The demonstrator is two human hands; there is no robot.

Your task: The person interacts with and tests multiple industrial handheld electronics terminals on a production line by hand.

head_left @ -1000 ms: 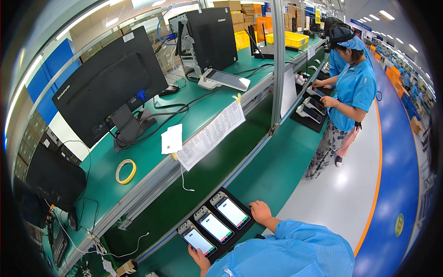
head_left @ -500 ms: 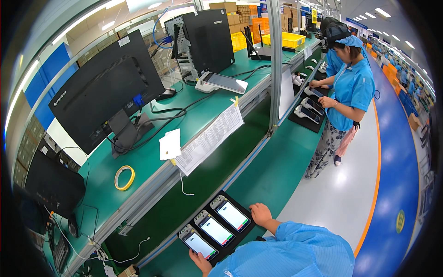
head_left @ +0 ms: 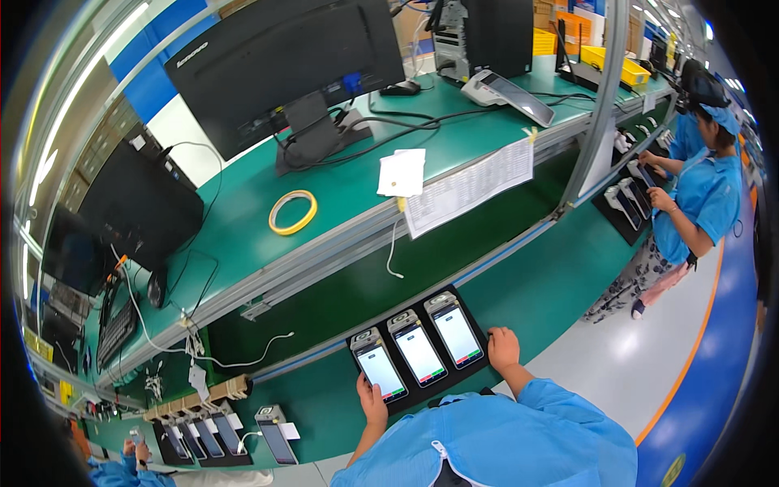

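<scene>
Three handheld payment terminals with lit white screens lie side by side on a black mat [head_left: 415, 397] in front of me. My left hand [head_left: 372, 403] is closed around the lower left edge of the left terminal [head_left: 380, 367], its thumb over the screen. The middle terminal [head_left: 418, 353] and the right terminal [head_left: 456, 331] are touched by neither hand. Just past the mat's right end, my right hand [head_left: 505, 347] rests on the green bench with its fingers lying forward, holding nothing visible.
A raised shelf carries a monitor [head_left: 284, 69], yellow tape roll [head_left: 293, 213], papers [head_left: 402, 172] and another terminal [head_left: 510, 96]. A loose white cable [head_left: 235, 363] hangs at left near more terminals [head_left: 209, 437]. One co-worker [head_left: 702, 187] handles terminals at right; another person's hands [head_left: 136, 446] show lower left.
The view has turned left, so the bench scene sits farther right and the terminals at lower left have come into view. Both hands keep about the same places beside the mat.
</scene>
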